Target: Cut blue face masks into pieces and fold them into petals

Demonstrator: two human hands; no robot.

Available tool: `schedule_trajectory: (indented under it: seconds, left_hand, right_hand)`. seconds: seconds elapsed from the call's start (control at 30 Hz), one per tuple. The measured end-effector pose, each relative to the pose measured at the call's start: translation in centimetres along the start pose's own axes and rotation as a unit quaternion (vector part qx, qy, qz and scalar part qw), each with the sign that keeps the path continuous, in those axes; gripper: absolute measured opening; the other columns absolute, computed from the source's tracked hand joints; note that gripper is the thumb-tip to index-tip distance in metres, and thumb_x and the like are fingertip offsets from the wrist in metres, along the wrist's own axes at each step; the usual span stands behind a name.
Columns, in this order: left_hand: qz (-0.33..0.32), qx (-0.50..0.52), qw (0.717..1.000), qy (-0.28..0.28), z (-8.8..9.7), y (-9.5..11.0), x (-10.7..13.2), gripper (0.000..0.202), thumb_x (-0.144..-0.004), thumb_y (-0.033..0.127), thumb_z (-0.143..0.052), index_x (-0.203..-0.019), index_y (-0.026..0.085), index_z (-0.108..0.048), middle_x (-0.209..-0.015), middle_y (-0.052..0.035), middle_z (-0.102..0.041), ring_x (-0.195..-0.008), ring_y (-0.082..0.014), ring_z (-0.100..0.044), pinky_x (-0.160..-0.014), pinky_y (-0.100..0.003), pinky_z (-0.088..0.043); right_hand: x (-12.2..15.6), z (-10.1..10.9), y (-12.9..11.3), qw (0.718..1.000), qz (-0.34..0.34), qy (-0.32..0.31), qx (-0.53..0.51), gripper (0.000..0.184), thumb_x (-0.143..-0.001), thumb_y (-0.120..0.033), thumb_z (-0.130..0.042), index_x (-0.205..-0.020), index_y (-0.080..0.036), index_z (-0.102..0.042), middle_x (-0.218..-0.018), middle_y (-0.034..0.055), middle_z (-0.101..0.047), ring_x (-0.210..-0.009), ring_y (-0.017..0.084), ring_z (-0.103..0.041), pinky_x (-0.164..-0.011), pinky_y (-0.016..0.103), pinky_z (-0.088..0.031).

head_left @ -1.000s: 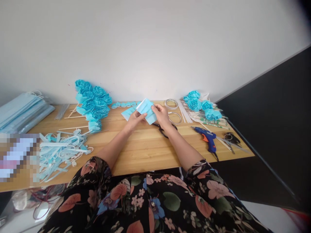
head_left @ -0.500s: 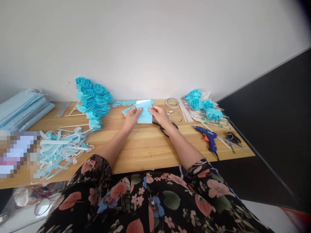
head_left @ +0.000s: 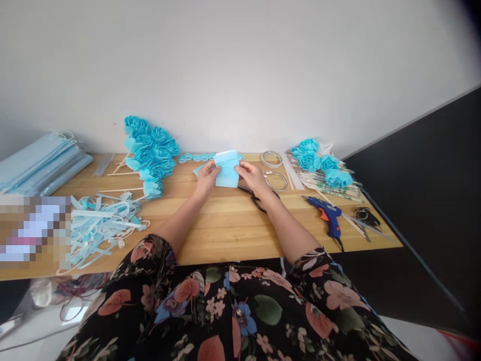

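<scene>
The left hand (head_left: 206, 176) and right hand (head_left: 252, 176) pinch a blue mask piece (head_left: 227, 170) — scissors (head_left: 257, 199) half hidden under the wrist.

light blue mask piece (head_left: 227, 169), blue glue gun (head_left: 327, 213)

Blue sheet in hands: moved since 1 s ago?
Yes. The sheet was tilted; now it is square to the table edge, slightly farther left of the tape roll.

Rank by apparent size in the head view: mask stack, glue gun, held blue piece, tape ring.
1. mask stack
2. glue gun and held blue piece: too alike to rank
3. tape ring
</scene>
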State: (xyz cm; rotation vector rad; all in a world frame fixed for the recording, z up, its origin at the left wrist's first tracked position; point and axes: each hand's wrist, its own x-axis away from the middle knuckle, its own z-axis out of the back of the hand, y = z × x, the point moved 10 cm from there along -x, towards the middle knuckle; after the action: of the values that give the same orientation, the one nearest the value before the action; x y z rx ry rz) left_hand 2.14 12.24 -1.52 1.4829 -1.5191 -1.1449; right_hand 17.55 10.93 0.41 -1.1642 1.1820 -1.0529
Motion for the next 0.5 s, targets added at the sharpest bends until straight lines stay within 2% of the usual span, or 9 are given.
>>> schedule_trajectory:
  seconds: [0.1,0.27,0.4,0.5]
  left_hand:
    - [-0.009,-0.007,1.000,-0.001,0.1,0.0,-0.1,0.030,-0.069,0.037,-0.076,-0.089,0.018,-0.063,-0.072,0.0017,-0.064,-0.061,-0.0118,-0.055,-0.061,-0.024,-0.046]
    - [-0.040,-0.014,0.999,0.015,0.4,0.5,-0.1,0.023,-0.069,0.032,-0.072,-0.086,0.018,-0.067,-0.078,0.0003,-0.066,-0.071,-0.0138,-0.058,-0.070,-0.025,-0.046]
    - [-0.049,-0.049,0.997,0.026,0.6,0.9,0.1,0.004,-0.065,0.021,-0.066,-0.066,0.017,-0.065,-0.064,0.0023,-0.057,-0.059,-0.0099,-0.048,-0.058,-0.021,-0.036]
    - [-0.060,-0.052,0.996,0.027,0.6,1.2,0.3,0.006,-0.064,0.016,-0.060,-0.058,0.017,-0.063,-0.057,0.0036,-0.049,-0.052,-0.0074,-0.039,-0.053,-0.020,-0.029]
  right_hand:
    - [0.0,-0.2,0.1,1.000,-0.001,-0.011,0.002,0.033,-0.074,-0.051,-0.071,-0.085,-0.020,-0.067,-0.073,-0.0015,-0.064,-0.071,0.016,-0.059,-0.071,0.030,-0.052]
    - [-0.2,0.0,0.3,1.000,0.020,-0.011,0.001,0.035,-0.076,-0.044,-0.069,-0.104,-0.024,-0.069,-0.071,-0.0027,-0.063,-0.069,0.015,-0.058,-0.070,0.031,-0.053]
    - [-0.2,0.0,-0.1,0.999,0.038,-0.008,0.024,0.022,-0.077,-0.035,-0.062,-0.091,-0.022,-0.073,-0.074,-0.0016,-0.064,-0.068,0.013,-0.056,-0.069,0.029,-0.051]
    - [0.0,0.0,-0.6,0.997,0.055,-0.007,0.054,0.021,-0.076,-0.029,-0.055,-0.083,-0.021,-0.074,-0.074,-0.0013,-0.064,-0.065,0.012,-0.053,-0.067,0.027,-0.048]
